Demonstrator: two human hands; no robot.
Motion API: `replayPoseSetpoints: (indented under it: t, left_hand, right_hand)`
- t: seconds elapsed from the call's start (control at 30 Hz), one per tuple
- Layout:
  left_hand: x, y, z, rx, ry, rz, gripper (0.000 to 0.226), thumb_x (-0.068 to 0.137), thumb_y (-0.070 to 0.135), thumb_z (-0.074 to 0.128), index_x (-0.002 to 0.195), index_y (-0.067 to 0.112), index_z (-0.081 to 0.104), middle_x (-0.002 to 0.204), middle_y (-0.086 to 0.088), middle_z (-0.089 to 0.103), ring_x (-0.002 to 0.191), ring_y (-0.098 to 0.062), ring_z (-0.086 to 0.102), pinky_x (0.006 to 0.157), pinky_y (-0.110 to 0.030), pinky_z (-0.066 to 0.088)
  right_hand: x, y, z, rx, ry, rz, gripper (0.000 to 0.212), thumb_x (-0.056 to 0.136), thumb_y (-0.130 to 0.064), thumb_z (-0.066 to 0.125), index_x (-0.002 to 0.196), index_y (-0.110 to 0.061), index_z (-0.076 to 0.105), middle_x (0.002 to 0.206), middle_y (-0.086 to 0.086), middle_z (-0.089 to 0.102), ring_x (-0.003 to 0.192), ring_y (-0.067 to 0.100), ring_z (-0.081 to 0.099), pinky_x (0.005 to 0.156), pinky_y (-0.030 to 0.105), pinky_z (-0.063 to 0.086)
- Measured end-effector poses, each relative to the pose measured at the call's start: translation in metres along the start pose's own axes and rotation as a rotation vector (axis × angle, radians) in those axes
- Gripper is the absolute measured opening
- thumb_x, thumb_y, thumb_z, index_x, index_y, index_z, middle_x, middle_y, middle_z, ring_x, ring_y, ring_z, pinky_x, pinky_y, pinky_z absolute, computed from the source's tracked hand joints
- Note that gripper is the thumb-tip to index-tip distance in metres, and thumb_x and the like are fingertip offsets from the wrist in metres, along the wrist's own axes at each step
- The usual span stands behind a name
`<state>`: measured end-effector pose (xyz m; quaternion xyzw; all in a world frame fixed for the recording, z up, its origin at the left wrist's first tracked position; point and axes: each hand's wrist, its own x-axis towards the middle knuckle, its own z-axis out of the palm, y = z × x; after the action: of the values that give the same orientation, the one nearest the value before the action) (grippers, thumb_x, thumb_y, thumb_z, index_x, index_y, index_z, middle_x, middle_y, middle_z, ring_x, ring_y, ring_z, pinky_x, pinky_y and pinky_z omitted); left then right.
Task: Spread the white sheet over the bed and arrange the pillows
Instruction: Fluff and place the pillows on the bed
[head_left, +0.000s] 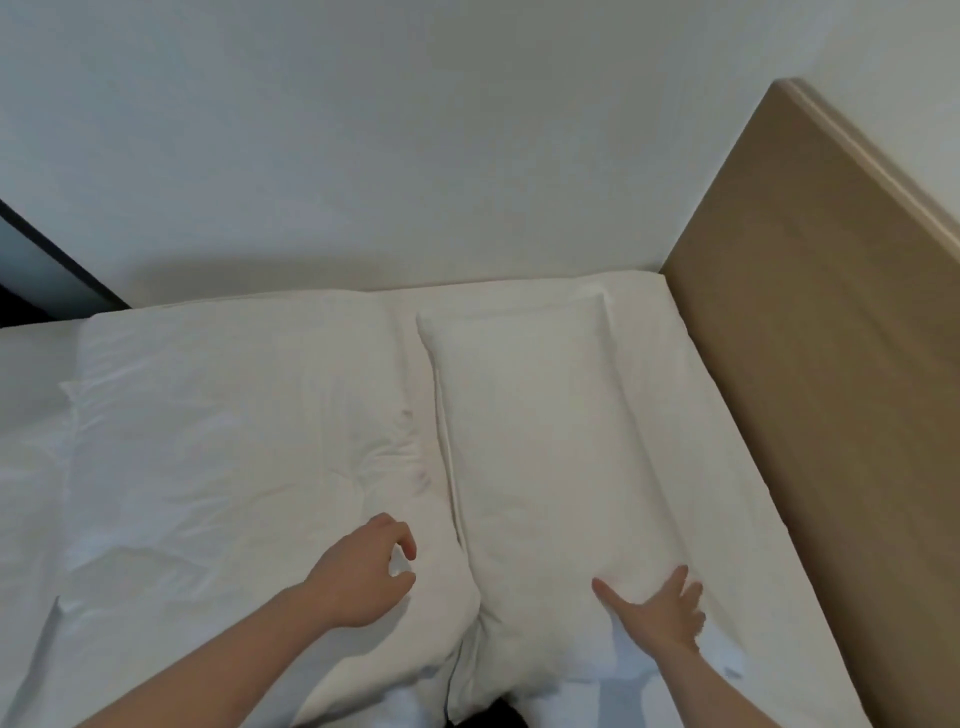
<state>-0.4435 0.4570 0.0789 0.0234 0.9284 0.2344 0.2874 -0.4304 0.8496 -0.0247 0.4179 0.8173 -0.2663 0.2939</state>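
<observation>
Brightness: soft, even indoor light is filling the room, neither harsh nor dim.
Colour: a cool grey cast is tinting the wall (363, 130) and the white sheet (31, 467).
Shadows: a faint, diffuse band is lying along the wall just above the pillows (545, 441); a softer one is sitting under the left hand (363, 577) and its forearm.
Glare: nothing is blowing out, though the white fabric is losing fine detail.
Sharpness: the whole view is looking slightly soft, with creases smearing.
Distortion: the wide lens is bending the headboard (831, 389) and bed edges toward the corners.
</observation>
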Motion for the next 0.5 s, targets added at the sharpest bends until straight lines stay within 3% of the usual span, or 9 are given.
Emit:
replayPoseSetpoints:
  t: [0.07,0.13,0.2,0.27,0.33,0.43,0.5]
  left_hand:
    - [0.005,0.01,0.002,0.004,-0.005,-0.01,0.017,0.087,0.047,0.06,0.101,0.039,0.057,0.107,0.017,0.051,0.093,-0.003,0.059,0.085,-0.028,0.05]
    - [0.01,0.019,0.004,0.001,-0.004,-0.021,0.016,0.086,0.046,0.061,0.1,0.039,0.058,0.105,0.017,0.052,0.091,-0.003,0.06,0.084,-0.028,0.051]
    - [0.015,0.028,0.004,-0.014,0.009,-0.033,0.013,0.087,0.044,0.063,0.098,0.039,0.059,0.104,0.017,0.054,0.091,-0.003,0.06,0.082,-0.027,0.051]
    - [0.021,0.04,0.005,-0.032,0.022,-0.042,0.011,0.087,0.042,0.063,0.097,0.038,0.06,0.103,0.018,0.055,0.091,-0.003,0.06,0.081,-0.024,0.05]
    - [0.027,0.05,0.005,-0.066,0.03,-0.059,0.009,0.087,0.039,0.064,0.095,0.037,0.061,0.103,0.017,0.056,0.091,-0.003,0.061,0.079,-0.022,0.049]
    - [0.035,0.063,0.01,-0.157,0.018,-0.113,0.008,0.084,0.035,0.066,0.091,0.035,0.063,0.1,0.014,0.062,0.085,-0.004,0.064,0.079,-0.024,0.051]
    - [0.038,0.068,0.014,-0.236,0.022,-0.168,0.009,0.082,0.032,0.069,0.09,0.031,0.065,0.093,0.01,0.065,0.08,-0.006,0.063,0.079,-0.025,0.052]
  right_hand:
    - [0.02,-0.002,-0.011,-0.08,-0.001,-0.117,0.156,0.051,-0.089,0.072,0.159,-0.021,-0.018,0.169,0.002,-0.011,0.156,0.029,-0.003,0.12,0.06,0.015]
    - [0.041,-0.006,-0.018,-0.09,-0.022,-0.138,0.157,0.049,-0.09,0.071,0.16,-0.017,-0.011,0.169,0.006,0.005,0.156,0.027,0.004,0.121,0.058,0.013]
    - [0.061,-0.011,-0.021,-0.076,-0.038,-0.119,0.147,0.043,-0.091,0.072,0.157,-0.014,0.02,0.157,0.009,0.038,0.146,0.033,0.032,0.118,0.055,0.026]
    - [0.072,-0.018,-0.024,-0.063,-0.067,-0.139,0.115,0.047,-0.085,0.074,0.137,-0.017,0.053,0.133,0.007,0.062,0.126,0.033,0.055,0.107,0.049,0.04]
    - [0.073,-0.028,-0.026,-0.035,-0.069,-0.224,0.074,0.064,-0.07,0.078,0.117,-0.02,0.066,0.118,0.005,0.07,0.114,0.031,0.063,0.096,0.041,0.046]
    - [0.052,-0.045,-0.028,0.183,-0.011,-0.39,0.018,0.078,-0.028,0.08,0.08,-0.013,0.07,0.085,0.006,0.074,0.089,0.029,0.07,0.075,0.036,0.051]
    - [0.031,-0.054,-0.036,0.379,0.009,-0.437,0.013,0.077,-0.007,0.074,0.071,-0.001,0.065,0.068,0.005,0.068,0.073,0.024,0.065,0.064,0.034,0.045]
